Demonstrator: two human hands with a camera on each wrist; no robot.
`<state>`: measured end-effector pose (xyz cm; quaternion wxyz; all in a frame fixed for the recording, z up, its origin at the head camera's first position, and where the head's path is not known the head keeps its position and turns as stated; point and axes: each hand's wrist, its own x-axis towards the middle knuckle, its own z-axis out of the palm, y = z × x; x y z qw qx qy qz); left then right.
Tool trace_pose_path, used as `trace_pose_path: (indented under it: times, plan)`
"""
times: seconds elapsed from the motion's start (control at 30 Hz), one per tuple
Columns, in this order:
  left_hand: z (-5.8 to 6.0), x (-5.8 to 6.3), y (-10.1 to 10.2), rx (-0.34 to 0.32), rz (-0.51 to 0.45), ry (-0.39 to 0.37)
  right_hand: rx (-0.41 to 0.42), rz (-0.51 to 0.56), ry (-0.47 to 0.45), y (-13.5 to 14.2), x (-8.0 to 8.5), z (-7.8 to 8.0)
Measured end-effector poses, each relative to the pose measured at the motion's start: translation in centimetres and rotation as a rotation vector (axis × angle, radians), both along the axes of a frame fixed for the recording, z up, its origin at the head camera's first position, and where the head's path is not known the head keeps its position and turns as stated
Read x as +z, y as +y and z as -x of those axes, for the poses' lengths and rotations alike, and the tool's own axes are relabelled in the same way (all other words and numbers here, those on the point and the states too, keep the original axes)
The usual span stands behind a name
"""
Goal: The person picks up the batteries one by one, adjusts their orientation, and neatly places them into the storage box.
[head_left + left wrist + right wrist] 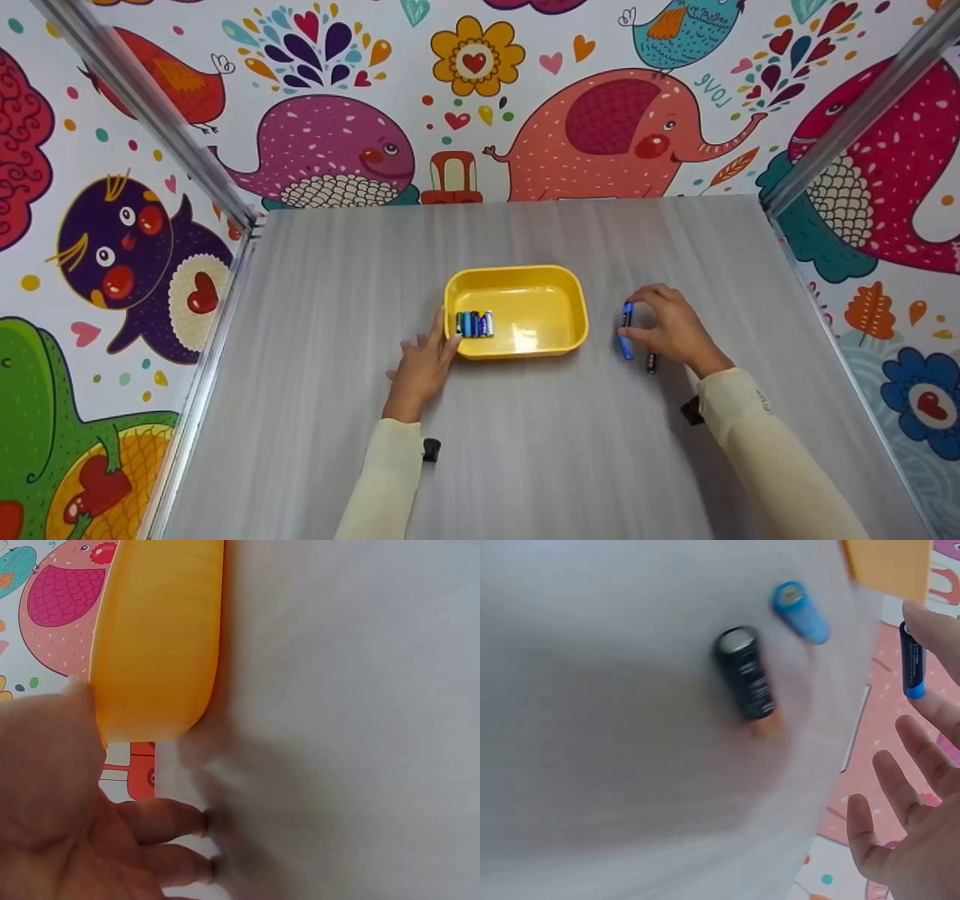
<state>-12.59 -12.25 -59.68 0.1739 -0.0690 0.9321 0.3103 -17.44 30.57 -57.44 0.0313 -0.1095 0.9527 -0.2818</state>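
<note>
A yellow plastic tray stands mid-table with several batteries side by side at its left end. My left hand touches the tray's near left corner with thumb and index finger; in the left wrist view its other fingers hang loosely beside the yellow wall. Right of the tray, my right hand pinches a black-and-blue battery between thumb and index finger, the other fingers spread. Below that hand lie a blue battery and a black battery with an orange end.
The grey wood-grain tabletop carries the tray and loose batteries. Printed cartoon panels stand at the back and sides. Metal posts rise at the back corners, and a metal edge runs along the left.
</note>
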Motion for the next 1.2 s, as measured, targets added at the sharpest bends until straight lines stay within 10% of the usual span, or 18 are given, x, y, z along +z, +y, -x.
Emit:
trace_pose_path:
  times: [1.2]
  plan:
    - [0.1,0.0,0.0,0.019,-0.024,-0.022,0.063,0.180,0.028,-11.5,3.3,3.4]
